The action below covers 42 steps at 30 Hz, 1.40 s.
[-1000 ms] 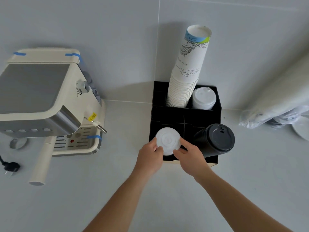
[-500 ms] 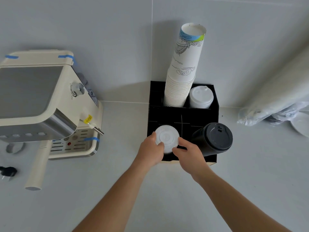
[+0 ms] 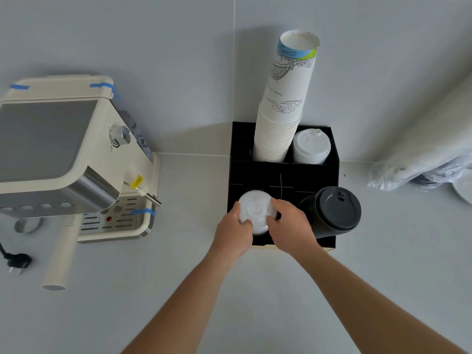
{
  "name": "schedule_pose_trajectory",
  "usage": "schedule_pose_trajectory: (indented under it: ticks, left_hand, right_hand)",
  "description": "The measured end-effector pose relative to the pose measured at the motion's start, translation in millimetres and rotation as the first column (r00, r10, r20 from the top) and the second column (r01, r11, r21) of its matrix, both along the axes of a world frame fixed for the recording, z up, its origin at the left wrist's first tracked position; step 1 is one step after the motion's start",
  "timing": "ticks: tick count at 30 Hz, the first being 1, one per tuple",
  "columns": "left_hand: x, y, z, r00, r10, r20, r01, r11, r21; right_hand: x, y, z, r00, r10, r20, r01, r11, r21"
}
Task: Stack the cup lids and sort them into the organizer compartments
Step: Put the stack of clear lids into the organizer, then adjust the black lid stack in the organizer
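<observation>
**Both hands on the clear lid stack, front-left slot of the organizer**

Only got the head view, so here's what I'm seeing from it.

My left hand (image 3: 236,232) and right hand (image 3: 290,226) are both closed around a stack of clear lids (image 3: 256,210), one on each side of it. Left fingertips touch its left edge, right fingers curl over its right edge. The stack sits at the mouth of the front-left compartment of the black organizer (image 3: 283,178). Can't tell how deep it goes into the slot, since the hands cover the lower part.

Everything else, relative to that grip:
- Just to the right of it, touching distance from my right hand, is a stack of black lids (image 3: 334,210) leaning out of the front-right compartment, tilted toward the right.
- Behind the grip, in the back row, a tall stack of paper cups (image 3: 283,108) leans a bit right, and just beside that a stack of white lids (image 3: 311,146) sits in the back-right compartment.
- Between the grip and that back row there are dark compartments with thin dividers; too dark to see inside.
- Well off to the left of the grip is a cream espresso machine (image 3: 63,154) with bits of blue tape on it, its portafilter handle (image 3: 60,254) sticking toward me, and a black plug (image 3: 18,260) lying on the counter (image 3: 178,277).
- Far right of the grip, a plastic-wrapped sleeve (image 3: 419,159) lies against the wall.
</observation>
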State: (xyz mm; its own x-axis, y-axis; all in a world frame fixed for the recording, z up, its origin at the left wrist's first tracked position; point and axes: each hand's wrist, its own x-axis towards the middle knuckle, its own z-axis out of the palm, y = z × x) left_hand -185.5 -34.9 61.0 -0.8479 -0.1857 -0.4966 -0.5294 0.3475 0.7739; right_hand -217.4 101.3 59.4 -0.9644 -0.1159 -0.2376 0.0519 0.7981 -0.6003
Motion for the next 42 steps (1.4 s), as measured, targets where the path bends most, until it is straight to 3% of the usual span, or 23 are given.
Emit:
schedule_pose_trajectory:
  ticks: [19, 29, 42]
  left_hand:
    - [17, 2, 3, 1.0, 0.024, 0.02, -0.025, 0.998, 0.063]
    - [30, -4, 13, 0.994, 0.076, -0.082, -0.064, 0.988, 0.141]
    - [71, 13, 26, 0.986, 0.151, -0.074, -0.141, 0.982, 0.122]
  right_hand:
    - [13, 12, -12, 1.0, 0.005, 0.025, -0.002, 0.992, -0.127]
    - [21, 18, -1, 1.0, 0.026, 0.003, -0.025, 0.99, -0.137]
    - [79, 86, 36, 0.994, -0.105, 0.034, 0.11, 0.967, -0.232]
